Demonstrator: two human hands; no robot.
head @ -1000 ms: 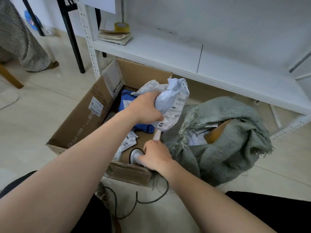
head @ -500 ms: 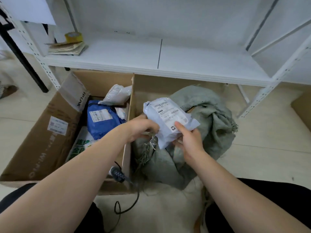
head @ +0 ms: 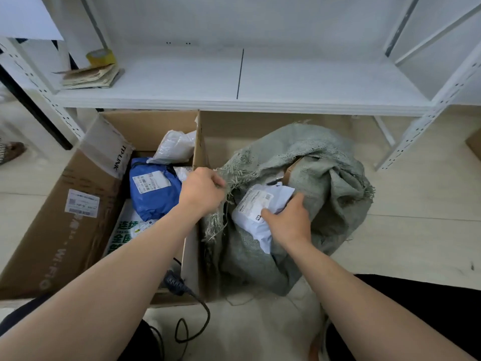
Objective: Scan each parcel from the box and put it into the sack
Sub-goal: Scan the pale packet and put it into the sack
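Nearest to the camera, at the bottom edge, black trousers [head: 429, 313] and two bare forearms reaching forward. On the pale floor [head: 416, 230] between the knees, a black cable [head: 192, 327] lying in a loop and going up to a dark scanner [head: 177, 282], set inside the near right corner of the box [head: 78, 230] and partly hidden by the left forearm. A little farther and to the right, the right grip [head: 287, 222] clamped on the white parcel [head: 256, 207], thumb on the printed label, fingers curled round the far edge. White parcel low in the open mouth of the sack [head: 325, 178], touching the grey-green cloth, not yet let go. To the left of it, the left grip [head: 201, 190] closed on the frayed rim of the sack, just beside the right wall of the box. Inside the box, a white parcel with green print [head: 125, 230] at the near side, then a blue parcel [head: 153, 194] with a white label, then a crumpled pale parcel [head: 174, 147] against the far wall. Deep in the sack, a brown cardboard corner [head: 294, 168], mostly covered by cloth. Behind the sack, one more cardboard wall [head: 260, 121]. Farthest, a white metal shelf [head: 286, 82], carrying at its left end a roll of yellow tape [head: 101, 57] just behind a stack of brown papers [head: 89, 76].
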